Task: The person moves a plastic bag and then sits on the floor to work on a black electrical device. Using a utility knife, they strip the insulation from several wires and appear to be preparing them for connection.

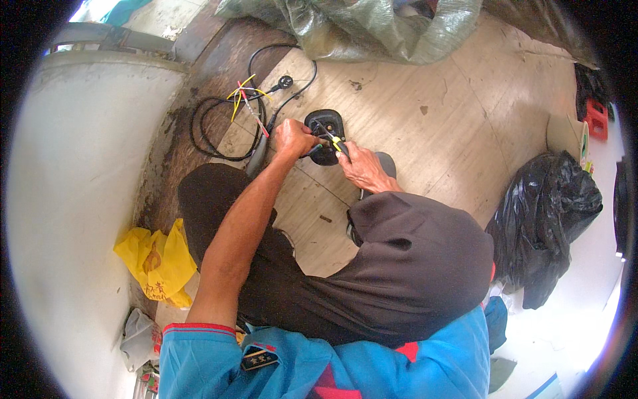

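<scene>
On the floor between my feet lies a black, rounded plastic part [335,118] with a hollow inside. My right hand [364,167] is closed round a yellow-and-black-handled screwdriver [339,144], its thin metal shaft pointing into the part. At the part's left edge is my left hand [294,138], fingers closed. A small dark-green piece [315,151] sticks out by its fingertips; whether the fingers grip that or the part's rim is hidden. Just beyond this hand runs a black power cable [199,136], loosely coiled, with a plug [285,82].
Loose yellow and red wires [243,96] lie on the cable. A white wall-like panel [86,193] rises at left, near a yellow bag [158,259]. A greenish woven plastic sheet [372,33] lies at the far side. At right stands a black plastic bag [541,219], with a red object [597,120] beyond.
</scene>
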`<state>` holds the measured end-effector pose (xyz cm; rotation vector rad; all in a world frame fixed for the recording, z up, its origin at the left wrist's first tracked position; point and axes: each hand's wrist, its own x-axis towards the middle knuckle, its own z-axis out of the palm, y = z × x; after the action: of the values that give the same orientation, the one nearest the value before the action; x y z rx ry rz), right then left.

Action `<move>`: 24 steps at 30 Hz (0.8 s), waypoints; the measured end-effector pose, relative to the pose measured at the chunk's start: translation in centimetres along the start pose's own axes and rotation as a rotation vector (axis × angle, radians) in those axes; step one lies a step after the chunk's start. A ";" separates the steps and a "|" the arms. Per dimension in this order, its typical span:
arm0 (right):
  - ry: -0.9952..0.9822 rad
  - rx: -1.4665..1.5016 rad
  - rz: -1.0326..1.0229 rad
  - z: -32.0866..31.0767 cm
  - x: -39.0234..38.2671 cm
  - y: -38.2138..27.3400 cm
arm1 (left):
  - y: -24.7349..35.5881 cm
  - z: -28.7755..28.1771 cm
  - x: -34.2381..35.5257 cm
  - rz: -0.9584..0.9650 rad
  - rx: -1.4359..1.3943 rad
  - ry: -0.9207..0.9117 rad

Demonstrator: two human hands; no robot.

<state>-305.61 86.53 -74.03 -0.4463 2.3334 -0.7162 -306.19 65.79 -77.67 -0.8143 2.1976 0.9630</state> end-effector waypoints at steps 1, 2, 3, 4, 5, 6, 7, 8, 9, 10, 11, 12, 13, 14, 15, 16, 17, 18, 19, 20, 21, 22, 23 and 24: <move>-0.004 -0.001 0.002 0.0 0.0 0.0 | 0.1 -0.1 -0.2 -0.005 -0.009 0.008; -0.004 -0.004 0.005 0.0 0.0 0.1 | 0.2 -0.1 -0.3 -0.017 -0.010 0.017; -0.013 0.012 0.017 0.0 -0.1 0.1 | 0.3 -0.2 -0.3 -0.017 -0.014 0.014; -0.019 0.024 0.031 0.0 -0.1 0.1 | 0.4 -0.2 -0.4 -0.025 -0.010 0.012; -0.025 0.037 0.045 0.0 -0.1 0.1 | 0.4 -0.3 -0.4 -0.023 -0.012 0.009; -0.021 0.034 0.039 0.0 -0.1 0.1 | 0.4 -0.3 -0.4 -0.018 -0.012 0.008; -0.018 0.032 0.033 0.1 -0.1 0.1 | 0.4 -0.3 -0.4 -0.004 -0.019 0.006; -0.010 0.027 0.023 0.1 -0.2 0.2 | 0.3 -0.4 -0.5 0.001 -0.028 -0.001; -0.015 0.042 0.022 0.2 -0.2 0.2 | 0.3 -0.4 -0.5 0.012 -0.025 0.005; -0.015 0.055 0.019 0.2 -0.2 0.2 | 0.2 -0.4 -0.5 0.015 -0.024 0.006; -0.011 0.066 0.015 0.3 -0.2 0.2 | 0.2 -0.3 -0.4 0.014 -0.030 0.005; -0.009 0.064 0.010 0.3 -0.2 0.2 | 0.2 -0.3 -0.4 0.018 -0.023 0.012; -0.004 0.060 0.004 0.3 -0.2 0.2 | 0.2 -0.2 -0.4 0.017 -0.024 0.018; 0.002 0.056 -0.003 0.4 -0.1 0.2 | 0.2 -0.1 -0.4 0.007 -0.022 0.018; 0.001 0.051 -0.001 0.4 -0.1 0.2 | 0.1 0.0 -0.3 0.003 -0.027 0.021; 0.000 0.046 -0.001 0.3 -0.1 0.1 | 0.1 0.1 -0.3 -0.013 -0.031 0.019; -0.001 0.042 0.001 0.3 -0.1 0.1 | 0.1 0.2 -0.2 -0.016 -0.041 0.021; -0.012 0.039 0.016 0.3 -0.1 0.0 | 0.0 0.2 -0.1 -0.017 -0.035 0.019; -0.022 0.035 0.033 0.3 0.0 0.0 | -0.1 0.3 -0.1 -0.006 -0.035 0.021; -0.011 0.030 0.039 0.2 0.0 0.0 | -0.2 0.3 0.0 -0.009 -0.035 0.023; -0.019 0.021 0.035 0.2 0.0 0.0 | -0.3 0.3 0.0 0.008 -0.037 0.027; -0.007 0.010 0.022 0.2 0.0 0.0 | -0.3 0.2 0.1 0.009 -0.039 0.029; 0.003 0.000 0.010 0.3 0.0 0.0 | -0.3 0.2 0.0 0.004 -0.048 0.019; 0.004 0.003 0.007 0.3 -0.1 0.0 | -0.3 0.1 -0.1 0.007 -0.041 0.021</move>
<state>-305.35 86.45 -74.20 -0.4358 2.3361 -0.7182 -305.91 65.76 -77.81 -0.8391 2.2071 1.0099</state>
